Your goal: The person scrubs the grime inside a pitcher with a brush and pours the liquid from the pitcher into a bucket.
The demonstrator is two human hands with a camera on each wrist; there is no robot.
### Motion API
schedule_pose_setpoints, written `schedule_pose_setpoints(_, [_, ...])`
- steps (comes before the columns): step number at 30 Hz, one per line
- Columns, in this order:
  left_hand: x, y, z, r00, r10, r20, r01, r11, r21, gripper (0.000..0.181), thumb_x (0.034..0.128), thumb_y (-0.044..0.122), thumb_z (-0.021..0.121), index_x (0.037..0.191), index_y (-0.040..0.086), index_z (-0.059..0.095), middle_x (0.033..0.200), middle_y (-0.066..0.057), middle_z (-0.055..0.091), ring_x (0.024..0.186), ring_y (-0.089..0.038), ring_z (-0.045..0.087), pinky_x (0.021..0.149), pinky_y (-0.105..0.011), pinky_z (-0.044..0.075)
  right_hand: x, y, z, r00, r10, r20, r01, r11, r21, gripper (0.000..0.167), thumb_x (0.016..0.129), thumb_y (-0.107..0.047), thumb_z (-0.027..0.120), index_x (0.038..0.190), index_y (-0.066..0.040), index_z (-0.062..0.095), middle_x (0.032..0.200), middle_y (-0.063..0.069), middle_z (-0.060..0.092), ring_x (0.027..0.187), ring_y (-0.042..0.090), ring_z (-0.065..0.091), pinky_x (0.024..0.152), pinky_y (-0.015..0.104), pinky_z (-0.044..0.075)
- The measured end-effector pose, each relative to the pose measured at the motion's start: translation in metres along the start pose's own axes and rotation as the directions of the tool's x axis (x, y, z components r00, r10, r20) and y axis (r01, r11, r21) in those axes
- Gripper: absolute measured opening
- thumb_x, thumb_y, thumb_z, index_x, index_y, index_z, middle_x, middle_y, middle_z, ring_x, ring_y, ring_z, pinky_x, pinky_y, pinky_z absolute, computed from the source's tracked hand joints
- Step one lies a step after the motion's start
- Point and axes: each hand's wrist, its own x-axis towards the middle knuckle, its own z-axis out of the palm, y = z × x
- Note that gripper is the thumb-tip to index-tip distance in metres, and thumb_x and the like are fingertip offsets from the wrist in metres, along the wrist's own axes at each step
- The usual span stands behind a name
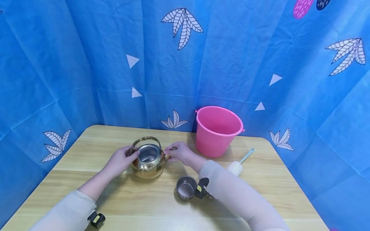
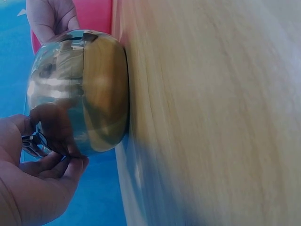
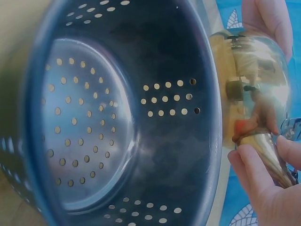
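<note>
A gold-coloured metal teapot point(image 1: 147, 171) stands without a lid on the table, its hoop handle point(image 1: 146, 138) raised and its steel inside showing. On its left side, my left hand point(image 1: 122, 159) grips the handle's lower end, thumb near the rim. My right hand point(image 1: 180, 152) pinches the spout point(image 3: 265, 153) between thumb and fingers on the opposite side. Below the right wrist lies a steel strainer basket point(image 1: 186, 187) with small holes, its mouth upward. The right wrist view shows the strainer point(image 3: 174, 136) large and close.
A pink bucket point(image 1: 214, 146) stands at the back of the wooden table point(image 1: 138, 205). Right of it lies a white-headed brush point(image 1: 234, 168) with a pale handle, partly behind the right sleeve. Something shiny point(image 1: 210, 196) is mostly hidden under the right forearm. A blue patterned curtain point(image 1: 170, 70) hangs around the table.
</note>
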Motion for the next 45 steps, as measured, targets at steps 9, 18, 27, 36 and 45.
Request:
schedule_pose_setpoints(9, [0.000, 0.000, -0.002, 1.000, -0.016, 0.000, 0.016, 1.000, -0.014, 0.036, 0.1008, 0.036, 0.060, 0.116, 0.004, 0.065, 0.106, -0.013, 0.069, 0.101, -0.029, 0.062, 0.089, -0.048, 0.051, -0.002, -0.007, 0.002, 1.000, 0.018, -0.002, -0.018, 1.000, -0.018, 0.017, 0.093, 0.003, 0.067, 0.109, 0.011, 0.067, 0.104, 0.017, 0.070, 0.090, 0.027, 0.072, 0.092, 0.049, 0.055])
schedule_pose_setpoints(18, [-0.001, -0.001, -0.002, 1.000, -0.006, -0.010, 0.006, 1.000, -0.018, 0.036, 0.1012, 0.035, 0.059, 0.116, 0.003, 0.065, 0.106, -0.013, 0.069, 0.101, -0.029, 0.063, 0.089, -0.046, 0.051, 0.000, -0.006, 0.004, 1.000, 0.021, -0.003, -0.021, 0.999, -0.025, 0.017, 0.092, 0.004, 0.066, 0.108, 0.011, 0.067, 0.103, 0.016, 0.068, 0.087, 0.026, 0.071, 0.093, 0.049, 0.054])
schedule_pose_setpoints(27, [-0.001, 0.000, 0.000, 1.000, -0.026, -0.009, 0.025, 0.999, -0.044, 0.044, 0.1014, 0.037, 0.059, 0.122, -0.001, 0.062, 0.118, -0.021, 0.066, 0.114, -0.039, 0.060, 0.098, -0.054, 0.048, -0.002, -0.008, 0.000, 1.000, -0.001, -0.018, 0.000, 0.998, -0.057, 0.022, 0.092, 0.002, 0.068, 0.112, 0.010, 0.067, 0.106, 0.017, 0.067, 0.094, 0.027, 0.070, 0.095, 0.048, 0.054])
schedule_pose_setpoints(36, [-0.008, 0.007, -0.002, 0.997, -0.072, -0.008, 0.071, 0.992, -0.108, 0.062, 0.1025, 0.035, 0.057, 0.144, -0.008, 0.042, 0.140, -0.031, 0.051, 0.128, -0.047, 0.051, 0.108, -0.058, 0.039, -0.008, -0.014, -0.014, 0.997, -0.059, -0.056, 0.050, 0.987, -0.150, 0.025, 0.093, -0.008, 0.071, 0.113, 0.007, 0.068, 0.106, 0.014, 0.069, 0.093, 0.023, 0.069, 0.092, 0.046, 0.056])
schedule_pose_setpoints(45, [-0.016, 0.017, -0.011, 0.999, -0.036, -0.040, 0.032, 0.995, -0.095, 0.059, 0.1038, 0.030, 0.054, 0.146, -0.009, 0.039, 0.146, -0.033, 0.043, 0.134, -0.048, 0.044, 0.111, -0.056, 0.037, -0.020, -0.025, -0.031, 0.992, -0.109, -0.061, 0.090, 0.964, -0.248, 0.028, 0.095, -0.015, 0.070, 0.116, 0.003, 0.070, 0.112, 0.013, 0.070, 0.104, 0.024, 0.068, 0.088, 0.039, 0.058])
